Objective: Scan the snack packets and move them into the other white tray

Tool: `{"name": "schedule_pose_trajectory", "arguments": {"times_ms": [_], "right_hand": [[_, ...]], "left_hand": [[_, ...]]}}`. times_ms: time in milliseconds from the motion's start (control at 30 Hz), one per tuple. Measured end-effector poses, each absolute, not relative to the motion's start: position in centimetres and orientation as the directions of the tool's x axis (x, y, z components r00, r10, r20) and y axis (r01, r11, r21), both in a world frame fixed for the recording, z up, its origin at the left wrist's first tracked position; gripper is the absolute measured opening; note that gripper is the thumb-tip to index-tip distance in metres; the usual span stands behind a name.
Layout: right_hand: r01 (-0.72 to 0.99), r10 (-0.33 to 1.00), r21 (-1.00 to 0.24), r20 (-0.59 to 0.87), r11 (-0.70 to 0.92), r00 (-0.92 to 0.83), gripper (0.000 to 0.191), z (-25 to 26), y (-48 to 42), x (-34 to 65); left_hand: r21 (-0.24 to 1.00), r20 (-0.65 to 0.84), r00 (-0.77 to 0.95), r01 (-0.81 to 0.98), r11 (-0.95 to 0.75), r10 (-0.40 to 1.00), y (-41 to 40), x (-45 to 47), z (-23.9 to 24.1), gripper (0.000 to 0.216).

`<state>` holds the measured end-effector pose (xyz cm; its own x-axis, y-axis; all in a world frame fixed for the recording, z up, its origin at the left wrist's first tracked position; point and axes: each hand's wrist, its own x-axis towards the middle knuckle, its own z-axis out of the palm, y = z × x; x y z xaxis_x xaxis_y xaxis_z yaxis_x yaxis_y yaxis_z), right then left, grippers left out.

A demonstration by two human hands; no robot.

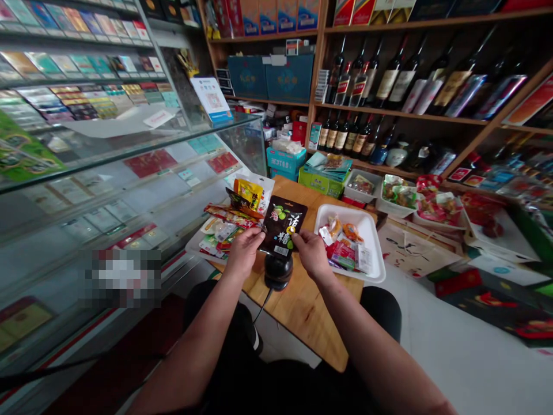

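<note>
Between my two hands is a black candy bag (276, 222) with green fruit and white characters printed on its front. My left hand (247, 249) pinches its left edge, and my right hand (311, 251) pinches the right edge. The bag is held upright above a small black scanner-like device (279, 272) with a cable, standing on the wooden table (311, 314). To the left lies a pile of snack packets, among them a yellow packet (249, 195). A white tray (380, 253) with several small wrapped snacks stands to the right.
A glass display counter (173, 144) with cigarette packs runs along the left. Wooden shelves (401, 112) with wine bottles stand behind. Boxes, including a green box (322, 183), and trays of packaged food line the far side and right. My legs flank the table.
</note>
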<state>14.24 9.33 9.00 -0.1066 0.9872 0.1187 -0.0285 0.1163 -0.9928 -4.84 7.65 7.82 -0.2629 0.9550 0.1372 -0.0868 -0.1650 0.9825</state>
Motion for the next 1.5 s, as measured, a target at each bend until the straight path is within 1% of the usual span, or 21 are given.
{"name": "schedule_pose_trajectory", "arguments": {"times_ms": [100, 200, 300, 400, 500, 567, 767, 900, 1000, 1300, 1500], "right_hand": [[0.127, 0.981, -0.977, 0.16, 0.173, -0.109, 0.022, 9.3, 10.4, 14.8], [0.266, 0.972, -0.936, 0.212, 0.231, -0.101, 0.016, 9.7, 11.4, 15.2], [0.381, 0.961, -0.882, 0.263, 0.277, -0.09, 0.013, 9.5, 12.3, 15.6], [0.451, 0.957, -0.846, 0.275, 0.285, -0.091, 0.014, 8.7, 12.9, 15.8], [0.48, 0.962, -0.834, 0.257, 0.271, -0.097, 0.015, 7.4, 13.3, 15.9], [0.489, 0.964, -0.832, 0.244, 0.262, -0.101, 0.016, 6.6, 13.5, 15.8], [0.497, 0.976, -0.841, 0.188, 0.215, -0.105, 0.016, 5.4, 13.6, 15.5], [0.532, 0.974, -0.816, 0.205, 0.227, -0.1, 0.015, 5.1, 13.7, 15.4], [0.548, 0.979, -0.812, 0.179, 0.201, -0.094, 0.015, 4.8, 13.9, 15.4], [0.536, 0.983, -0.824, 0.165, 0.184, -0.083, 0.016, 4.7, 14.1, 15.3], [0.553, 0.983, -0.813, 0.156, 0.182, -0.093, 0.017, 4.3, 14.5, 15.3]], "left_hand": [[0.981, 0.18, -0.28, -0.02, -0.193, 0.943, 8.7, -4.9, 8.0, 0.034], [0.961, 0.258, -0.244, 0.163, -0.223, 0.935, 9.8, -5.0, 8.3, 0.03], [0.9, 0.32, -0.182, 0.365, -0.238, 0.93, 10.9, -5.3, 8.3, 0.027], [0.825, 0.348, -0.141, 0.515, -0.232, 0.927, 11.7, -5.4, 7.8, 0.025], [0.767, 0.362, -0.115, 0.601, -0.225, 0.925, 12.2, -5.4, 7.0, 0.023], [0.748, 0.352, -0.11, 0.63, -0.209, 0.93, 12.3, -5.4, 6.5, 0.023], [0.749, 0.293, -0.127, 0.647, -0.144, 0.948, 12.8, -5.6, 5.0, 0.026], [0.721, 0.314, -0.111, 0.674, -0.16, 0.943, 12.9, -5.8, 4.6, 0.025], [0.71, 0.315, -0.108, 0.687, -0.158, 0.943, 12.9, -5.8, 4.6, 0.024], [0.717, 0.275, -0.111, 0.685, -0.127, 0.955, 13.0, -5.6, 4.5, 0.023], [0.7, 0.287, -0.094, 0.7, -0.142, 0.953, 13.3, -5.7, 4.5, 0.025]]}}
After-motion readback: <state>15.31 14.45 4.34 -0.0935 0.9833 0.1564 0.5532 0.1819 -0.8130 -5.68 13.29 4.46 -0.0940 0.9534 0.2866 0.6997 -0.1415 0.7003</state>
